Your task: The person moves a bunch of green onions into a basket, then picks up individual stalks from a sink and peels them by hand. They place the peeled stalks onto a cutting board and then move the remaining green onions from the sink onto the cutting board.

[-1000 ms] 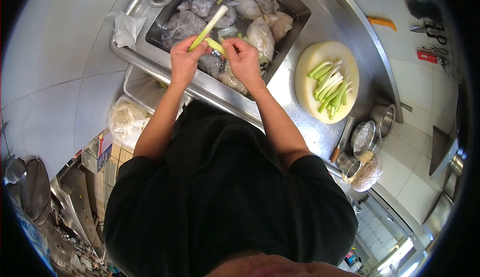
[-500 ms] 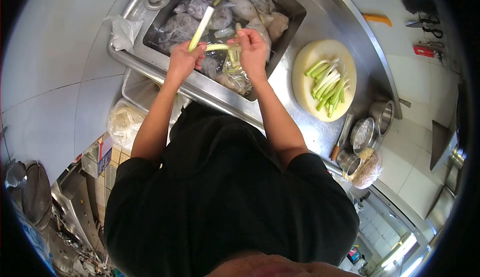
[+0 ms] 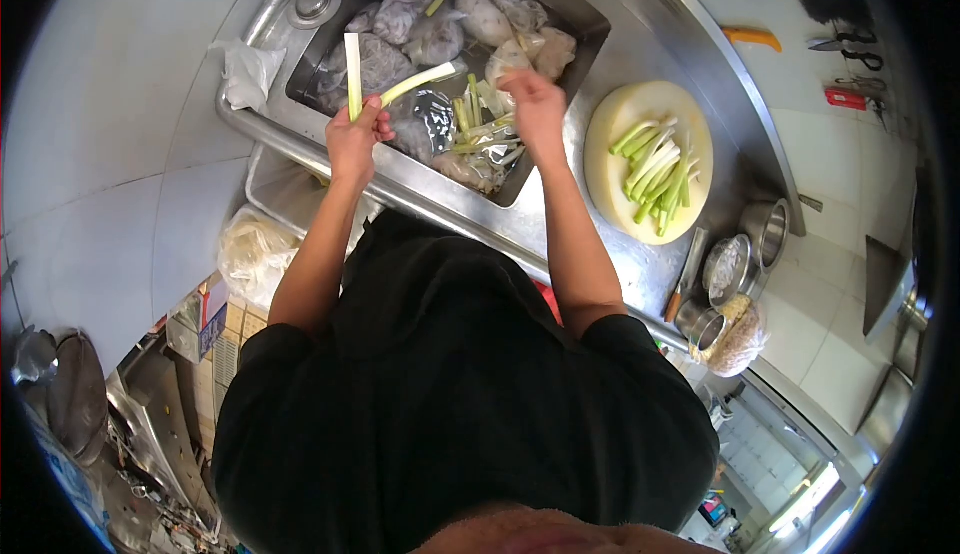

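Note:
My left hand (image 3: 354,142) is closed around two pale green onion stalks (image 3: 353,69); one points up, the other leans out to the right over the sink. My right hand (image 3: 540,119) is apart from them, near the sink's right side, its fingers smeared by motion. Below and between the hands, more green onion pieces (image 3: 482,126) lie on wet clear plastic in the metal sink (image 3: 592,49). Knotted plastic bags (image 3: 437,39) with pale contents fill the back of the sink, and a short green piece (image 3: 436,4) rests among them.
On the steel counter to the right, a round cutting board (image 3: 608,119) carries a pile of green onion stalks (image 3: 655,174). A knife (image 3: 688,269) lies near metal bowls (image 3: 765,232). A crumpled white bag (image 3: 250,74) hangs at the sink's left corner.
My right hand has come off the stalk and moved right. My left hand has shifted slightly left and down, still gripping both stalks; the upright one now stands straighter.

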`<act>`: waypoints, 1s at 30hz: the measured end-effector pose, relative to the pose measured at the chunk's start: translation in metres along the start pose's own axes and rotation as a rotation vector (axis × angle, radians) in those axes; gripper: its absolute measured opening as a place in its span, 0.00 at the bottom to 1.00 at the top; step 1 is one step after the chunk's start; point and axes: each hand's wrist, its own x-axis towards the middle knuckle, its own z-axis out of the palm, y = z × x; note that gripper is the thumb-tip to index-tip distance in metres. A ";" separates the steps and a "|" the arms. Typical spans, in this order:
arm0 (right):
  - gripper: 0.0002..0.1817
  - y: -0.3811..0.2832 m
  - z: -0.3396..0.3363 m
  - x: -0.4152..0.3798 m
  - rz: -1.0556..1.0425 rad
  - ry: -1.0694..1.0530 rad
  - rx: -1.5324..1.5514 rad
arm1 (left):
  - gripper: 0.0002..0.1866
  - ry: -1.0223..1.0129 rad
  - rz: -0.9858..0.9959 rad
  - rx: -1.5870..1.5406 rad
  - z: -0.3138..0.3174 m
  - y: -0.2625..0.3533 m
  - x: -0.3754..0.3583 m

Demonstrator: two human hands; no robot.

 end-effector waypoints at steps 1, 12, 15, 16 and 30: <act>0.22 0.003 -0.001 0.001 0.022 -0.139 -0.251 | 0.13 -0.016 0.011 -0.002 0.002 0.001 -0.002; 0.11 0.001 0.027 -0.004 0.270 -0.231 0.561 | 0.14 -0.119 0.182 0.130 0.015 0.005 -0.033; 0.10 0.001 0.029 -0.006 0.285 -0.240 0.595 | 0.14 -0.134 0.177 0.134 0.013 0.000 -0.038; 0.11 0.005 0.030 -0.006 0.278 -0.240 0.604 | 0.14 -0.138 0.166 0.131 0.012 -0.002 -0.039; 0.03 0.018 0.035 -0.004 0.234 -0.240 0.704 | 0.15 -0.200 -0.105 0.022 -0.001 -0.004 -0.042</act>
